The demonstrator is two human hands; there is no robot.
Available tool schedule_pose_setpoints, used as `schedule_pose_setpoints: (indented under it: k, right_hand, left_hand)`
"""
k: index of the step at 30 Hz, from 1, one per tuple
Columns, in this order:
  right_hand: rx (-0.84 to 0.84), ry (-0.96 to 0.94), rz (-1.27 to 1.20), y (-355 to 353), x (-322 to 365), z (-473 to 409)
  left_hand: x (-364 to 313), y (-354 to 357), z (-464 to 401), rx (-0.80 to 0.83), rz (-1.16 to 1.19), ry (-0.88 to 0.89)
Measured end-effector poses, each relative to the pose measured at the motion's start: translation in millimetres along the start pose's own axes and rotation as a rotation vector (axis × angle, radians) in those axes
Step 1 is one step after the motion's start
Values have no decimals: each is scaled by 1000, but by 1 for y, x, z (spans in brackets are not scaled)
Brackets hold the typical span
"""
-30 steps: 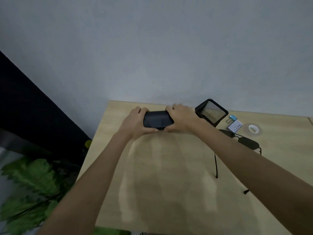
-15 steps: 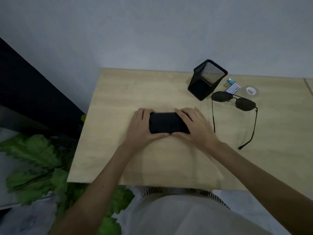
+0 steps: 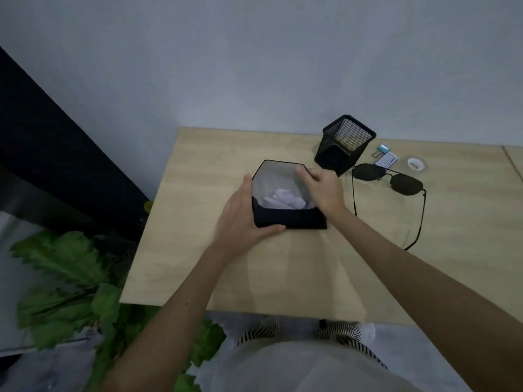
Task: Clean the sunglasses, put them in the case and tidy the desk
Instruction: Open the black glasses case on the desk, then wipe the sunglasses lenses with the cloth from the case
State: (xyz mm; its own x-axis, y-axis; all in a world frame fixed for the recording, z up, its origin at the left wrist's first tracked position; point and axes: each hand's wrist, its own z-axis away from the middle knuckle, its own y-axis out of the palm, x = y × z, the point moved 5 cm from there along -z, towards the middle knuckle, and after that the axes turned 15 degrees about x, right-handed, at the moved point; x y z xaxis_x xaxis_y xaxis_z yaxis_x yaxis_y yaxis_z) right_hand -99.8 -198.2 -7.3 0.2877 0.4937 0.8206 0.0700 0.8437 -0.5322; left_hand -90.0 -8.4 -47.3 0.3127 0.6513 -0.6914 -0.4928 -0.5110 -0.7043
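Observation:
A black glasses case (image 3: 288, 217) lies on the wooden desk (image 3: 283, 273) with its grey-lined flap folded back. A pale crumpled cloth (image 3: 285, 200) shows inside it. My left hand (image 3: 243, 213) grips the case's left end. My right hand (image 3: 324, 190) rests over the case's right side, fingers at the flap and cloth. Whether it pinches the cloth is unclear. The dark sunglasses (image 3: 387, 179) lie to the right with their arms unfolded, apart from both hands.
A black mesh pen cup (image 3: 343, 144) stands behind the case. A blue binder clip (image 3: 382, 149), a small printed card (image 3: 387, 160) and a roll of clear tape (image 3: 416, 164) lie at the back right. A leafy plant (image 3: 65, 278) stands left of the desk edge.
The case was shut between both hands; now its flap is open and the cloth inside shows. My right hand has moved up over the opening.

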Motion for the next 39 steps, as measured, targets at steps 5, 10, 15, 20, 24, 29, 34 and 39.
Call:
schedule_pose_setpoints:
  k: [5,10,15,20,24,29,34,39]
  right_hand:
    - [117,38,106,0,4,-28]
    - [184,-64,146,-1,1,-2]
    - [108,-165,232,-35,-17,48]
    - [-38,-200,424,-96,-46,87]
    - [-127,-71,607,-141,-79,104]
    - [-44,-122,835,-154,-98,115]
    - [-70,-139,819,-155,-103,105]
    - [-173,-194,717,-160,-98,108]
  left_hand:
    - [-1,-1,3,-15,-42,-22]
    - [-4,-4,3,23,-12,21]
    - [-34,-13,1,-2,30,166]
    - [-117,4,-32,57,-256,502]
    - [-153,45,-76,268,-633,614]
    - [-153,79,-105,378,-1006,628]
    - [-152,84,-106,377,-1182,644]
    - [-167,63,-96,367,-976,653]
